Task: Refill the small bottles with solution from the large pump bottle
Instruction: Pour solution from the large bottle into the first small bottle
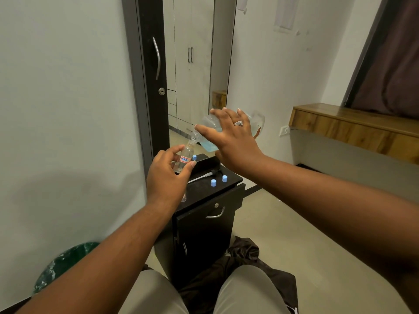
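Workspace is tight: narrow black cabinet [205, 189] jammed against the pale wall on the left, its small top edge-to-edge with clutter, open beige floor [294, 234] only to the right. On that top: three light-blue caps [213, 182], one at the back, two near the front right edge; a white pump tube with black collar [204, 175] lying flat between them; a clear item [183, 197] just under the left wrist, too hidden to identify.

Small clear bottle with red-and-white label [185, 160] is held above the cabinet's left rear, tilted slightly right, mouth up. Left hand [167, 175] pinches it, thumb and fingertips curled around the body.

Large clear bottle holding pale blue liquid [210, 134] is tipped nearly horizontal, neck down-left, its open mouth right at the small bottle's mouth. Right hand [233, 141] grips it from above, fingers spread over the barrel, ring on one finger. Both forearms extended forward.
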